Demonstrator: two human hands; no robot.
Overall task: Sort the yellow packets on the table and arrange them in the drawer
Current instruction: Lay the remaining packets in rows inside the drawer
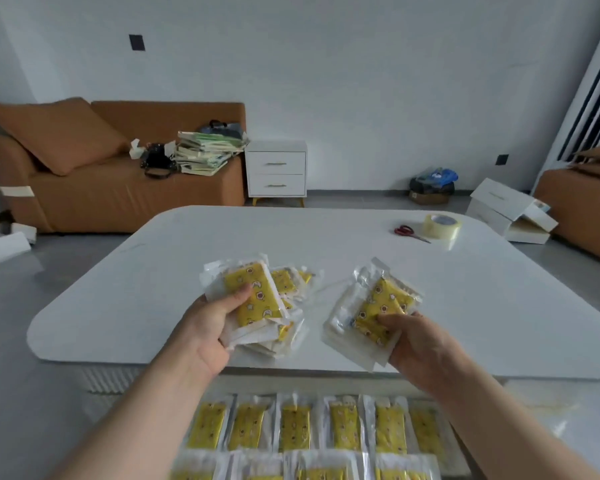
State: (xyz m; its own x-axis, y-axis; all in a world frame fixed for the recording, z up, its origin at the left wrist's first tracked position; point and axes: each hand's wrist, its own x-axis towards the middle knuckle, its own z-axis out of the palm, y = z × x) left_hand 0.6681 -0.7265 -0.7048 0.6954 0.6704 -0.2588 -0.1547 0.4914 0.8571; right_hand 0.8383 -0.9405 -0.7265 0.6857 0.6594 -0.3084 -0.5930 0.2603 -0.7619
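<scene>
At six o'clock, the drawer [534, 403] is already lined with rows of yellow packets [293, 426], while stacks are held in the left hand [212, 327] and right hand [418, 344], and a small pile [293, 282] is left on the surface [326, 237].

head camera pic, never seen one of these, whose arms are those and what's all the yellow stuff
This one picture comes from a wide-angle camera worn on a person's head, looking forward and down, so the two bare arms are the wearer's own. The left hand holds a stack of yellow packets in clear wrappers, its fingers curled around it. The right hand holds a second stack. A few loose packets lie on the white table, with scissors and a tape roll at its far side. Below the table edge, more packets lie in neat rows in the open drawer.
</scene>
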